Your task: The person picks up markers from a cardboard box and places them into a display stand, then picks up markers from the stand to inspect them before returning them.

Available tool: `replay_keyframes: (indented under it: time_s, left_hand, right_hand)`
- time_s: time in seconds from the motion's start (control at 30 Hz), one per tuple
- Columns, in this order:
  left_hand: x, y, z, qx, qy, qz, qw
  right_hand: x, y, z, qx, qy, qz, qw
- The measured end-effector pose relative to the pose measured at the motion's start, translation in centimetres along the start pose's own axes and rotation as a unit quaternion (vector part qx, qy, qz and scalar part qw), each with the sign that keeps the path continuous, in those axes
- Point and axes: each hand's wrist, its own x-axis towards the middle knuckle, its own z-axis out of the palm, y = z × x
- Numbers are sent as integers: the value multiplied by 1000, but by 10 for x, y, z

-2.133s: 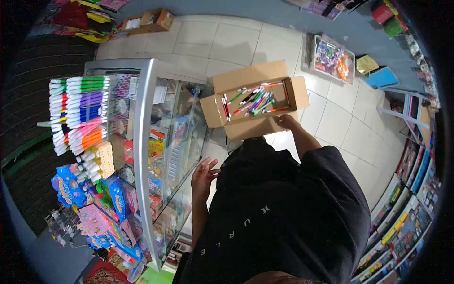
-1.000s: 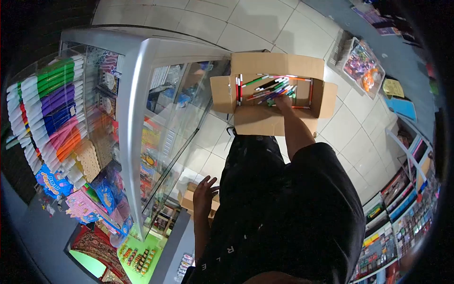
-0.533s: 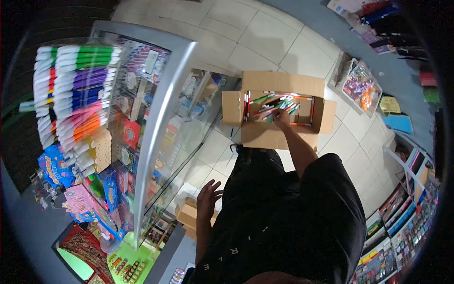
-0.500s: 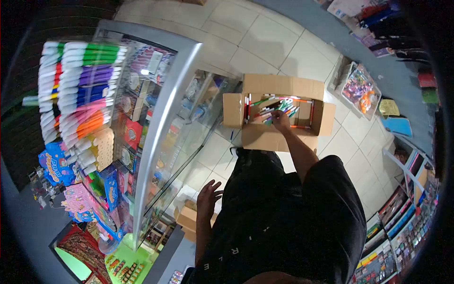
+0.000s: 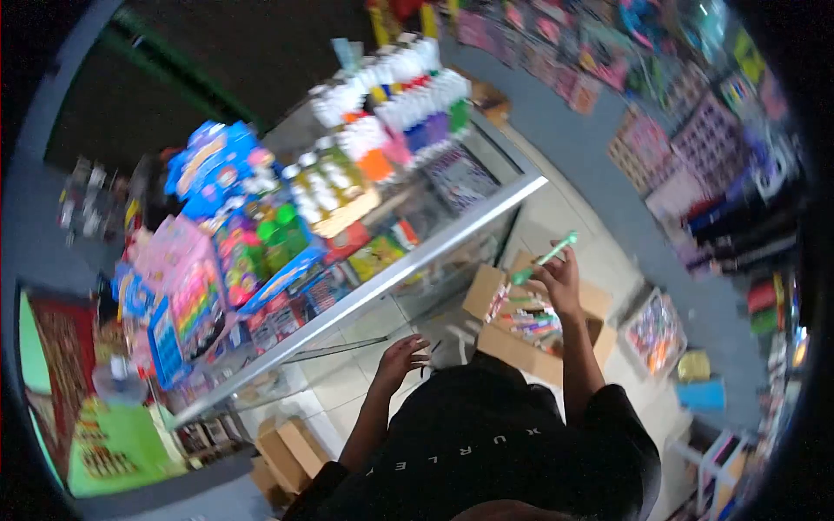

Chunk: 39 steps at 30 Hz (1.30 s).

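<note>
My right hand (image 5: 560, 276) is raised above the open cardboard box (image 5: 521, 352), its fingers closed on a slim green pen (image 5: 547, 257). The pen slants up to the right and has a wider, darker green lower end; blur hides its detail. Inside the box lie several colourful pens (image 5: 537, 323), partly hidden by my right forearm. My left hand (image 5: 402, 360) hangs in the air beside the glass counter, fingers apart and holding nothing.
The glass display counter (image 5: 373, 300) runs diagonally on my left, with bottles of coloured markers (image 5: 426, 117) and toy packs (image 5: 213, 174) on top. A plastic tub of bright packets (image 5: 653, 334) stands right of the box. Another cardboard box (image 5: 291, 456) sits lower left.
My right hand has come up out of the box with the green pen. The view has turned left towards the counter. My left hand stays open and free.
</note>
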Motion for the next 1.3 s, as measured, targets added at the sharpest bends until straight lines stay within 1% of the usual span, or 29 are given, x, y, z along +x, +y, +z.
replay_keyframes:
  time_s: [0.03,0.07,0.17,0.23,0.3,0.33,0.37,0.43,0.47,0.5,0.53,0.6,0.67,0.7,0.73,0.8,0.97,1.07,1.2,1.23,1.3]
  left_hand:
    - [-3,0,-9,-9,8,13,1000]
    - [-6,-3,-19,-16,14,22,1000]
    - [-17,-9,-43,-32,31,45,998]
    - [-29,-12,-56,-42,48,60,996]
    - [-43,-16,-66,-54,68,77,993]
    - [-48,-18,-72,-66,75,90,991]
    - [-55,-23,-76,-78,83,102,988]
    - [-69,-31,-85,-101,97,120,983]
    - [-75,-33,-89,-112,102,126,980]
    - [-81,-37,-92,-123,107,131,978]
    - [-84,-44,-97,-131,119,136,975]
    - [-85,-56,-107,-148,143,146,968]
    - [-95,-55,-108,-173,155,160,959]
    - [-97,-59,-111,-185,162,165,955]
    - [-98,-63,-114,-197,168,170,951]
    - [-100,-69,-119,-218,181,177,942]
    - [-101,-76,-129,-234,197,171,936]
    - [-101,-78,-131,-234,206,182,933]
    - [-102,-76,-132,-217,192,206,935]
    - [-102,-76,-132,-220,191,209,934]
    - [-102,-75,-132,-225,190,212,932]
  right_hand:
    - [8,-17,14,5,-27,-18,999]
    - [15,-32,32,-20,-54,-66,996]
    - [36,-86,96,-45,-92,-100,990]
    - [54,-119,141,-25,-130,-132,982]
    - [70,-164,192,-106,-136,-184,968]
    - [87,-178,215,-114,-149,-231,955]
    - [101,-201,238,-201,-152,-292,923]
    - [142,-219,285,-168,-162,-366,901]
    - [162,-228,305,-186,-189,-370,890]
    - [196,-227,322,-254,-138,-436,852]
    - [193,-236,344,-192,-180,-406,875]
    - [210,-240,371,-362,-87,-477,796]
    - [249,-221,385,-372,-107,-468,794]
    - [258,-211,388,-355,-121,-474,796]
    - [257,-207,391,-380,-114,-459,795]
    - [253,-202,394,-406,-99,-473,776]
    - [261,-192,398,-421,-99,-427,794]
    - [266,-193,397,-460,-95,-411,781]
    - [262,-189,394,-501,-106,-373,774]
    - [251,-191,395,-488,-130,-340,793]
    - [266,-181,392,-472,-136,-350,798]
